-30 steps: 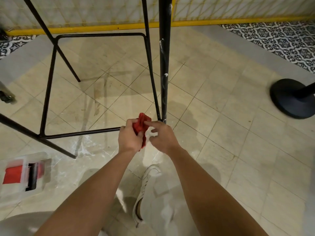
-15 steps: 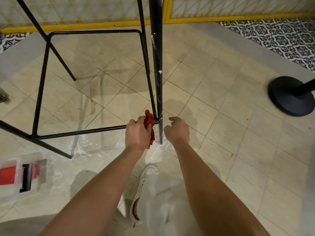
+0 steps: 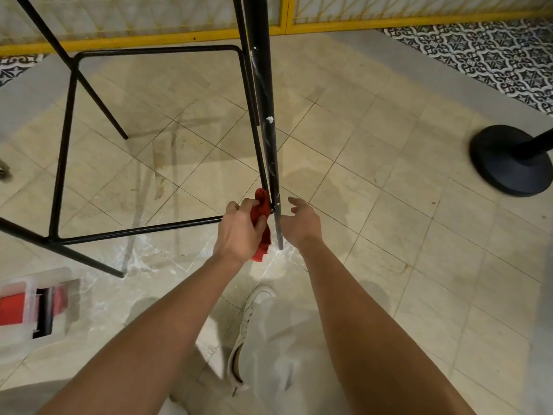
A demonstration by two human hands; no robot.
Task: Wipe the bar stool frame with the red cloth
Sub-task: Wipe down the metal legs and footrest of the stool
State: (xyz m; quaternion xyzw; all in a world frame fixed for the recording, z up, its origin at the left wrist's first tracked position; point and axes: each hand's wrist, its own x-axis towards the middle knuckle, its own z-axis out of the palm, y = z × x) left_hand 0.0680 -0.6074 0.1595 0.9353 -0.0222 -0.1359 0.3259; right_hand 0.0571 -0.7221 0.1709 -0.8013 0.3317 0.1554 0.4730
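The fingers (image 3: pixel 250 203) of the left hand (image 3: pixel 239 232) are curled tight round the one red cloth (image 3: pixel 262 209), bunching it against the black bar stool frame (image 3: pixel 270 163) low on its nearest leg, right at the corner where the footrest rail (image 3: pixel 140 229) meets that leg. The cloth sits between those fingers and the metal. One crumpled end pokes up above the knuckles and a loose tail hangs below the palm, close to the tiled floor (image 3: pixel 374 205).

Just right of the same leg is the right hand (image 3: pixel 300 223), its fingers (image 3: pixel 296 202) apart and only loosely bent, holding nothing. Whether the thumb touches the leg cannot be told.

By count there are two hands, one cloth and one stool frame, plus one white shoe (image 3: pixel 254 313) between the forearms. One clear plastic box (image 3: pixel 39 304) with red inside lies on the floor at the left, and one black round post base (image 3: pixel 508 160) stands well apart at the right.
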